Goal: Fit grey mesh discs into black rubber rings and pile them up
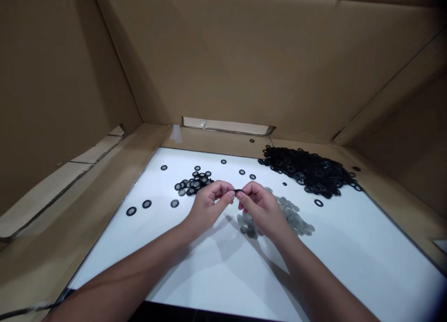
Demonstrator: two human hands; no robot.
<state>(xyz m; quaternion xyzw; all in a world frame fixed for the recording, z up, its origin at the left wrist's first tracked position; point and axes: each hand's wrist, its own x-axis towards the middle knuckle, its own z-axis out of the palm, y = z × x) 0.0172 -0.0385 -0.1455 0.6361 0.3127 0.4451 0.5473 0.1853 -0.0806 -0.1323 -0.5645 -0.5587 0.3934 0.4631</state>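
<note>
My left hand and my right hand meet above the middle of a white lit surface. Both pinch one small black ring between their fingertips, fingers curled. Under my right hand lies a heap of grey mesh discs. A small cluster of black rings with mesh inside lies just beyond my left hand. A large pile of black rings sits at the far right of the surface.
Cardboard walls enclose the surface on the left, back and right. Loose single rings lie scattered at the left and along the back. A dark edge runs along the near side.
</note>
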